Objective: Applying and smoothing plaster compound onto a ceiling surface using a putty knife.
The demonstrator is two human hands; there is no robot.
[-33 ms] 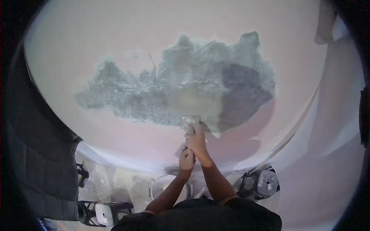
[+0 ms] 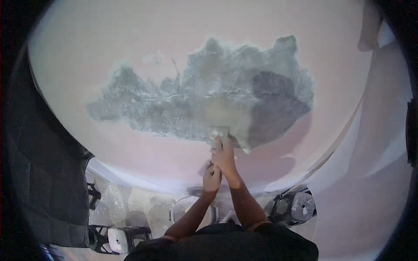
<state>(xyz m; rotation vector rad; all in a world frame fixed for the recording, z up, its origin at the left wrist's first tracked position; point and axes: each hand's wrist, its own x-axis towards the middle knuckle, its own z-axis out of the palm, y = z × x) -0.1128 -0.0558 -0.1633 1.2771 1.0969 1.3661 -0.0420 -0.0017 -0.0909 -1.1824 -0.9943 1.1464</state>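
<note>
A pale wall (image 2: 130, 143) with a pinkish tint carries a ragged grey patch (image 2: 161, 113), crossed by a thin crack-like line. At the patch's lower edge, a putty knife's wide blade (image 2: 221, 130) lies against the surface. My right hand (image 2: 225, 158) is closed around the knife, fingers reaching up to the blade. Just below and touching it, my left hand (image 2: 211, 178) is closed as well. A slim light stick shows at the left fingers; whether it belongs to the same knife I cannot tell.
Below the wall, a round pale bucket (image 2: 191, 209) stands on a stained floor (image 2: 115, 195). A dark stool with a spattered top (image 2: 301, 206) is at right, another stool (image 2: 117, 240) at lower left. Dark cloth (image 2: 48, 174) hangs at left; a pale surface (image 2: 365, 187) borders the right.
The whole view has shifted a little, so the patch and blade sit slightly higher and further right in the picture. Both hands keep their grip.
</note>
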